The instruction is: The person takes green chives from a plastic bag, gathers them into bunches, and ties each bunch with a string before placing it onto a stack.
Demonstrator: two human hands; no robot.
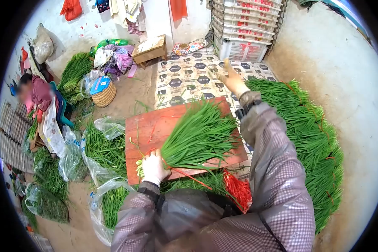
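Note:
A bunch of long green stalks [201, 132] lies across a reddish wooden board [140, 126], its pale cut ends at the lower left. My left hand [154, 167], in a whitish glove, is closed around the bunch near those ends. A red string runs from beside this hand toward the lower right. My right hand [232, 80], gloved too, is raised beyond the board's far right corner, above the patterned sheet [176, 80]. Its fingers are apart and nothing shows in them. A bundle of red strings [238, 189] hangs at the board's near edge.
Tied green bunches [298, 138] line the right side. Plastic bags of greens [107, 147] stand left of the board. Farther off are a woven basket [103, 94], a small wooden stool [150, 49] and stacked white crates [245, 38]. Another person [40, 94] sits at the far left.

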